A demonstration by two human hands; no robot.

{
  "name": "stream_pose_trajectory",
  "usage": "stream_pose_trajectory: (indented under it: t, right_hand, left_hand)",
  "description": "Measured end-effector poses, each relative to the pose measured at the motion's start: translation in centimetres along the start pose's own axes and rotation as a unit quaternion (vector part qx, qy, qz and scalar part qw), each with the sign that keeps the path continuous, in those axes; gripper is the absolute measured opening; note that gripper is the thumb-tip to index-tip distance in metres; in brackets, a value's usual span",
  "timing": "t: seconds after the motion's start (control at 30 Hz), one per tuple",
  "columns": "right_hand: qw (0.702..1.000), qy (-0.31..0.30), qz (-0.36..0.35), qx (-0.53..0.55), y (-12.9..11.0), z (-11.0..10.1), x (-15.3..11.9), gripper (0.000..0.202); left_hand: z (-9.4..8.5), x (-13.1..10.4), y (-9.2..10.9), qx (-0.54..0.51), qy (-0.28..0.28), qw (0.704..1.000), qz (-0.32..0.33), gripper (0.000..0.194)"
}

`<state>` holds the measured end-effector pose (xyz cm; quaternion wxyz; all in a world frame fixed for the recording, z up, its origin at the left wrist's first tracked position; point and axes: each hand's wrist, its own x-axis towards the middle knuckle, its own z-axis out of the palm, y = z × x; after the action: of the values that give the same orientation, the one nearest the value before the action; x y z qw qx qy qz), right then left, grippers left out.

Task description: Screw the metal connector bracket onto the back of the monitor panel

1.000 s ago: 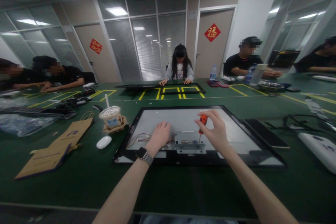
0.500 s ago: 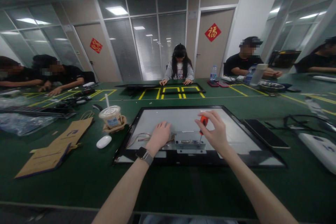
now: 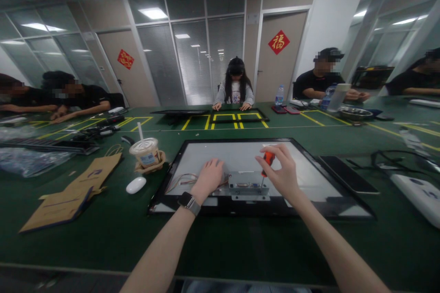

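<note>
A display panel (image 3: 192,158) with a black frame lies flat before me, its pale back upward. Near its front edge sits a metal bracket (image 3: 249,189) with connector ports. My right hand (image 3: 283,171) pinches the orange and black handle of a screwdriver (image 3: 268,159); the shaft points down to the bracket's right end. Whether the tip sits in a screw is too small to tell. Resting flat on the panel at the bracket's left is my left hand (image 3: 209,177), fingers stretched out. Thin wires (image 3: 182,179) run out to the left of it.
Left of the panel are a drink cup (image 3: 146,152) in a cardboard holder, a white mouse (image 3: 136,185) and a brown paper bag (image 3: 77,187). To the right lie a dark phone-like slab (image 3: 347,174) and a white device (image 3: 417,197). Several people sit around the green table (image 3: 275,249).
My right hand keeps its grip with the screwdriver handle turned or tilted slightly. My left hand stays put. Across the table, a person's hand has shifted slightly.
</note>
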<state>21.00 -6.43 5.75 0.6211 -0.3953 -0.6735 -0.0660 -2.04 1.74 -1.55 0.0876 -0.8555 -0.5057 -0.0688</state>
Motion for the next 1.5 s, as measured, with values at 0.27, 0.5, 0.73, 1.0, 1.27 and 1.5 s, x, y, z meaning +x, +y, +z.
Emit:
stream_pose_trajectory:
  t: [0.27,0.5,0.73,1.0,1.27,1.5]
  right_hand:
    - [0.999,-0.052,-0.002,0.016,0.9,0.1,-0.7,0.024]
    - [0.999,-0.009,-0.029,-0.025,0.5,0.1,-0.2,0.008]
    - [0.999,-0.036,-0.010,0.008,0.8,-0.1,-0.6,0.026]
    - [0.999,-0.022,-0.028,-0.031,0.7,0.1,-0.3,0.011]
    - [0.998,-0.052,-0.021,-0.019,1.5,0.3,-1.1,0.033]
    - [0.997,-0.008,-0.033,-0.065,1.1,0.3,-0.6,0.011]
  left_hand:
    - [0.3,0.0,-0.1,0.004,-0.004,1.000,0.011,0.041]
    - [0.3,0.1,0.0,0.000,0.002,1.000,0.005,0.041]
    - [0.0,0.0,0.0,-0.003,-0.008,1.000,0.010,0.041]
    - [-0.2,0.0,0.1,-0.009,-0.016,1.000,-0.002,0.040]
    - [-0.1,0.1,0.0,-0.001,-0.016,1.000,0.010,0.042]
    - [0.0,0.0,0.1,-0.007,0.000,1.000,-0.001,0.041]
